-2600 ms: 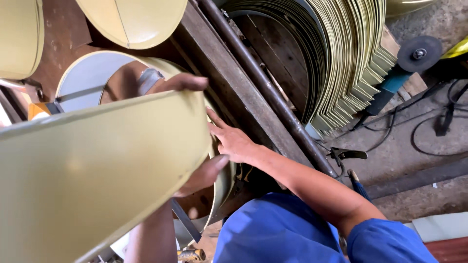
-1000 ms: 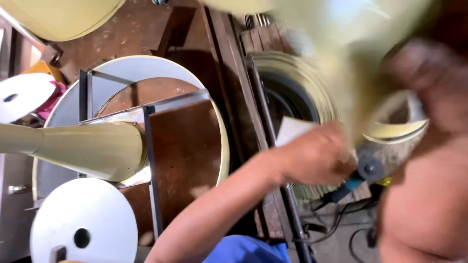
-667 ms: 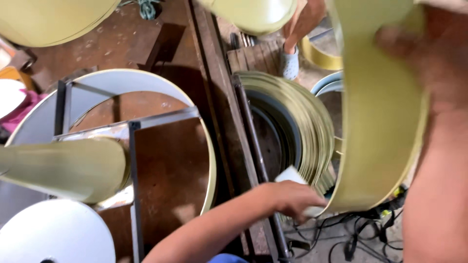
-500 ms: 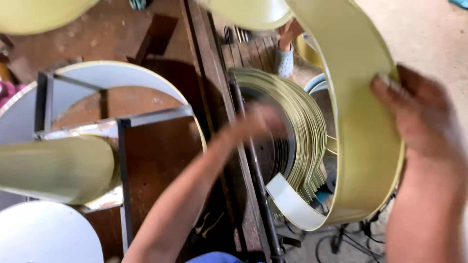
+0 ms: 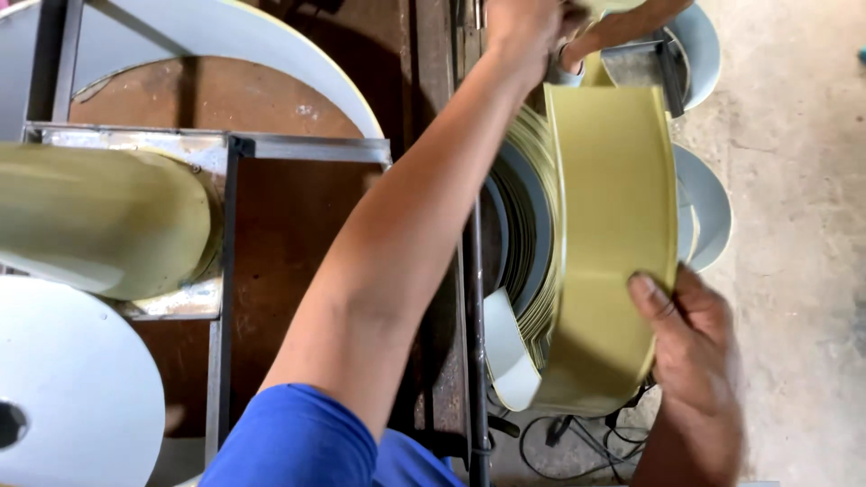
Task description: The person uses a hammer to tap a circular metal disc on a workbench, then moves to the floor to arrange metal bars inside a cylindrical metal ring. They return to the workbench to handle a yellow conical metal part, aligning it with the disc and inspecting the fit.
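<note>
right hand [image 5: 690, 338] at lower right of the frame, fingers curled and thumb laid flat on the yellow strip [image 5: 609, 243], gripping its right edge. strip bent into a wide loop, standing on edge at centre right, running from the top edge down to a rounded bottom near the lower middle, with a pale inner face showing at the lower curl. left hand [image 5: 523, 27] at top centre, arm stretched diagonally up from the blue sleeve [image 5: 298, 442] at the bottom; closed over the upper end of the same strip (exact finger position cut off by the frame edge, cannot tell more). just left of the loop, stack of nested strips [image 5: 523, 234], touching or nearly touching it. dark steel bar [image 5: 474, 361] running vertically under the forearm. at left, yellow cone-like roll [image 5: 99, 221] on a metal frame [image 5: 225, 153] over a brown board. white disc [image 5: 72, 388] at lower left, white ring [image 5: 244, 45] at upper left. grey dishes [image 5: 708, 203] at right on the concrete floor [image 5: 794, 225]. black cables [image 5: 577, 437] at the bottom.
</note>
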